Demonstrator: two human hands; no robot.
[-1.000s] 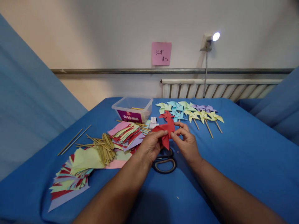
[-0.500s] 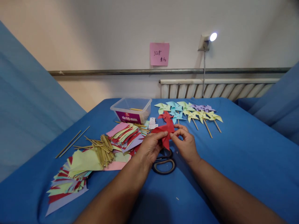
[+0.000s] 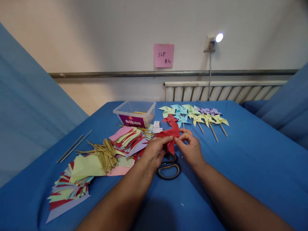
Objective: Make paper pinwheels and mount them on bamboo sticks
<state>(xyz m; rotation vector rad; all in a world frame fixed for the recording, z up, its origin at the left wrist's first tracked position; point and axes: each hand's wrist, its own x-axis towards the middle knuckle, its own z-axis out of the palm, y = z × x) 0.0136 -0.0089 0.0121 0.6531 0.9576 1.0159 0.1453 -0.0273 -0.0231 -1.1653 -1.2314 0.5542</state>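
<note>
A red paper pinwheel (image 3: 171,131) with folded blades is held up over the table between my two hands. My left hand (image 3: 157,148) grips it from the left, its thumb pressed near the pinwheel's centre. From the right, my right hand (image 3: 190,146) pinches the paper close to the centre with thumb and index finger. Whether a small pin sits between those fingertips cannot be made out. Black-handled scissors (image 3: 169,171) lie below my hands on the blue cloth, their blades hidden.
Left lie stacks of coloured paper (image 3: 130,141), a fan of paper sheets (image 3: 69,189) and a pile of wooden sticks (image 3: 108,155). Behind stand a clear plastic box (image 3: 134,118) and small white boxes (image 3: 157,127). Several finished pinwheels (image 3: 192,112) lie at the back right.
</note>
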